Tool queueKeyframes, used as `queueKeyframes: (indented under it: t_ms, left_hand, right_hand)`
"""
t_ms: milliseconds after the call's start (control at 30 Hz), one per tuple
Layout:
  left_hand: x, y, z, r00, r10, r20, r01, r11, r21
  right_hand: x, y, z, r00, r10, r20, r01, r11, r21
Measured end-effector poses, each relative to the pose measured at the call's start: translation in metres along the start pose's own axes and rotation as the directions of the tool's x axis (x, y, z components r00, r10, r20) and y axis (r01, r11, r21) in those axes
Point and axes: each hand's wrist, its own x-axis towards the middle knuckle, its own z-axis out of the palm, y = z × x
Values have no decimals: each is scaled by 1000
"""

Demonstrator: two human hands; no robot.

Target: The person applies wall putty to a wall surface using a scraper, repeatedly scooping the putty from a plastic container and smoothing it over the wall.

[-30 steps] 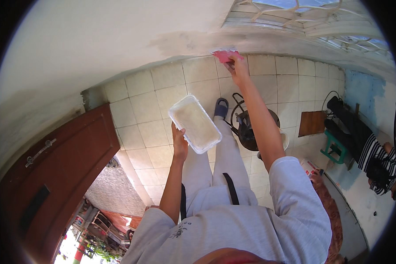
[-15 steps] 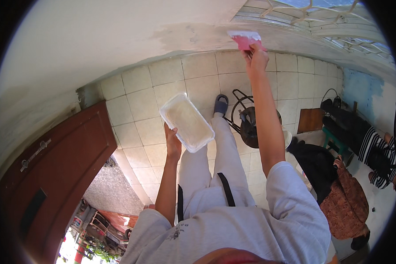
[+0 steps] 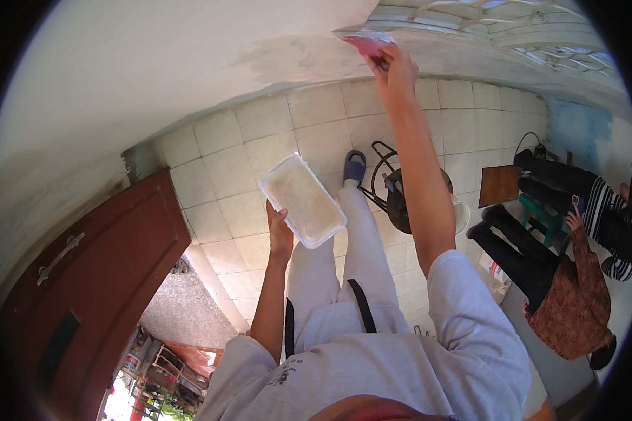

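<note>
My right hand (image 3: 398,70) reaches up and forward, closed around a pink putty scraper (image 3: 366,45). White paste coats the scraper's wide edge, which is at the wall (image 3: 288,59) just below the corner of the window grille; whether it touches cannot be made out. Down at waist height, my left hand (image 3: 280,231) grips the side of a clear plastic tub (image 3: 303,201). Pale, whitish material covers the inside of the tub, and it tilts a little. Grey damp-looking patches mark the wall left of the scraper.
A brown door (image 3: 98,274) stands at the left. A black round object on a metal frame (image 3: 395,203) and a white bucket (image 3: 461,216) are beside my right arm. Two people sit at the right, one in a brown patterned top (image 3: 572,309), near a green stool (image 3: 541,214).
My right hand has moved the scraper up and left along the wall, toward the window corner. The tub has barely shifted. At the right, the person in brown has changed posture.
</note>
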Motion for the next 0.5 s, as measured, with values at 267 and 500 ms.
queueKeyframes:
  t_ms: [267, 500]
  left_hand:
    - [4, 0, 4, 997, -8, 79, 7, 1000, 17]
    - [0, -3, -7, 998, -34, 60, 32, 999, 44]
  right_hand:
    - [63, 62, -64, 974, 197, -114, -200, 980, -14]
    - [71, 4, -34, 991, 130, 2, -129, 974, 186]
